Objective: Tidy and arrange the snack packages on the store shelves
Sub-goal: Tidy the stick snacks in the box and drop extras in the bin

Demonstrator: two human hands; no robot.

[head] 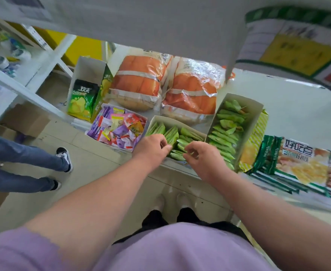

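Note:
A white open box (154, 119) on the shelf front holds several small green snack packets (188, 133). Both my hands are over its near end. My left hand (153, 148) has its fingers curled, the fingertips pinching a green packet. My right hand (203, 159) also has curled fingers that pinch a green packet at the box's near edge. A second, longer white box (258, 108) of the same green packets stands to the right.
Left of the middle box is a box of mixed purple, red and yellow sweets (117, 128). Two bagged orange breads (137, 83) lie behind. Green chip bags (82, 98) stand far left, biscuit packs (301, 165) far right. An upper shelf (160, 20) overhangs. Another person's legs (24, 159) stand left.

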